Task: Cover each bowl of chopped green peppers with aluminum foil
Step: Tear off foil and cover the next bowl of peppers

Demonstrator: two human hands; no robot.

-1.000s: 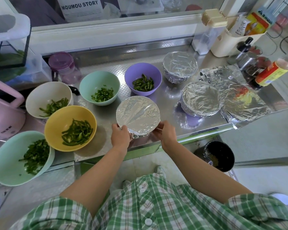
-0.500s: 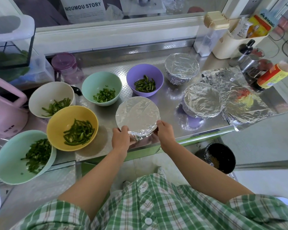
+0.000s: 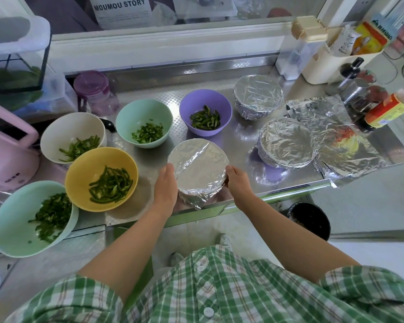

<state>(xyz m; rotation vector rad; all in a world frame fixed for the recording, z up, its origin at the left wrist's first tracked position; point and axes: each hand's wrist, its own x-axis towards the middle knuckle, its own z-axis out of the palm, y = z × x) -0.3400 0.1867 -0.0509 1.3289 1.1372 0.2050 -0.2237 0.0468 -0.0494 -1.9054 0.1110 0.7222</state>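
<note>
Hands bracket the foil-covered bowl (image 3: 197, 169), one on each side. Left hand (image 3: 166, 187) cups the bowl's left wall, fingers curved against the foil skirt. Right hand (image 3: 237, 180) grips the right rim, fingers curled on the crimped edge. The bowl sits at the near edge of the steel desk (image 3: 243, 141); its foil top is flat with one diagonal crease, and a loose flap hangs at the front.

Five bowls stand uncovered, each holding chopped green peppers (image 3: 111, 185):
- yellow bowl (image 3: 84, 169), just left of the left hand
- large mint bowl (image 3: 12, 220), near-left, touching the yellow one
- white bowl (image 3: 63, 134), behind the yellow one
- small mint bowl (image 3: 138, 115) and purple bowl (image 3: 196, 103), behind the held bowl

To the right, two wrapped bowls, the far one (image 3: 258, 94) and the nearer one (image 3: 287, 143). Loose foil sheets (image 3: 350, 159) lie just beside the nearer one. Sauce bottles (image 3: 392, 108) stand at the far right.
</note>
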